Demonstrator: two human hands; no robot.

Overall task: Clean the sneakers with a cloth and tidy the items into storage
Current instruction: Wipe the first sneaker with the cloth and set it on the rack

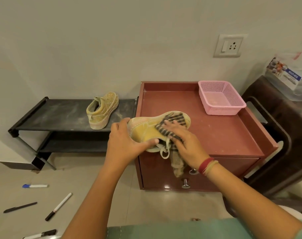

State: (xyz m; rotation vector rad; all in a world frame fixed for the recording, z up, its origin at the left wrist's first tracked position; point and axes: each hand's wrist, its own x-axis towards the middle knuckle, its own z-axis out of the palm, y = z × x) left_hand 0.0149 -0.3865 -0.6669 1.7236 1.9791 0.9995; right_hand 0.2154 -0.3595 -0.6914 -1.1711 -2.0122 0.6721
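A dusty yellow sneaker (145,131) lies tilted on its side at the front left corner of the red cabinet top (221,133). My left hand (125,140) grips its heel end, thumb curled under the collar. My right hand (183,137) presses a dark striped cloth (174,119) flat against the sneaker's side, and the cloth's tail hangs down in front of the drawer. A second yellow sneaker (102,112) stands on the top shelf of the black shoe rack (60,114) to the left.
A pink plastic basket (221,97) sits at the cabinet's back right. Several pens and markers (58,206) lie scattered on the floor at lower left. A dark brown chair (281,128) with a plastic packet stands to the right. Behind everything is a wall with a socket.
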